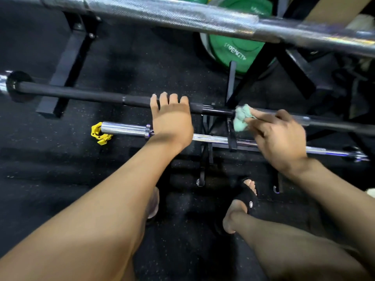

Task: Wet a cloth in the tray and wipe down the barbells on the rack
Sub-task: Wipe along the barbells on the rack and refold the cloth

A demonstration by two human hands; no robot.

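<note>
Three barbells lie across a low black rack (pixel 231 130). A thick silver barbell (pixel 182 17) runs along the top of the view. Below it is a black barbell (pixel 81 93), and nearest me a chrome barbell (pixel 213 139) with a yellow collar (pixel 99 133) at its left end. My left hand (pixel 171 120) lies over the black barbell, its fingers curled over the shaft. My right hand (pixel 278 138) pinches a crumpled pale green cloth (pixel 241 118) and holds it against the black barbell just right of the rack's centre. No tray is in view.
Green weight plates (pixel 235 49) stand behind the rack at upper right. Black rack legs (pixel 65 65) stretch across the dark speckled rubber floor. My feet in black sandals (pixel 246 197) stand just in front of the rack.
</note>
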